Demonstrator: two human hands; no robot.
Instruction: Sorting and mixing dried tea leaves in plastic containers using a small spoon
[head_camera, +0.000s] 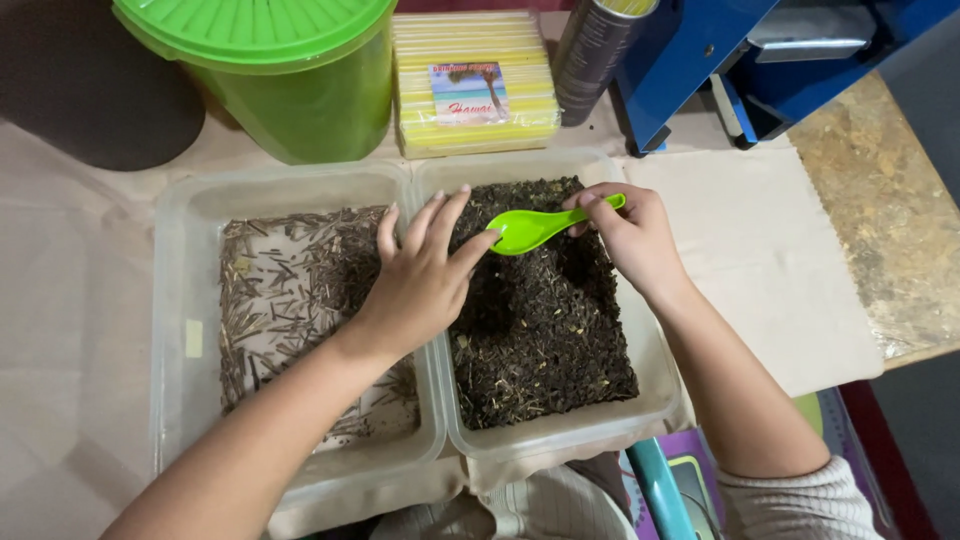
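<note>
Hands: left hand (420, 275) spread and holding nothing, thumb touching the green spoon (545, 226); right hand (630, 235) pinching its handle.
Left tub (180, 300): pale stalks, centre-left.
Right tub (655, 385): dark crumbled leaf (spoon's bowl over it).
Doing it well: keep the spoon level, thumb steadying the load.

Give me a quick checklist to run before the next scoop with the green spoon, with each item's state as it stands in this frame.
1. Right hand grips green spoon by its handle: ok.
2. Spoon bowl over the right tub of dark crumbled material: ok.
3. Left hand touching the spoon bowl with its thumb: ok.
4. Spoon loaded: cannot tell.
5. Left tub of pale sticks beside it, walls touching: ok.
6. Green lidded bucket closed: ok.
</note>
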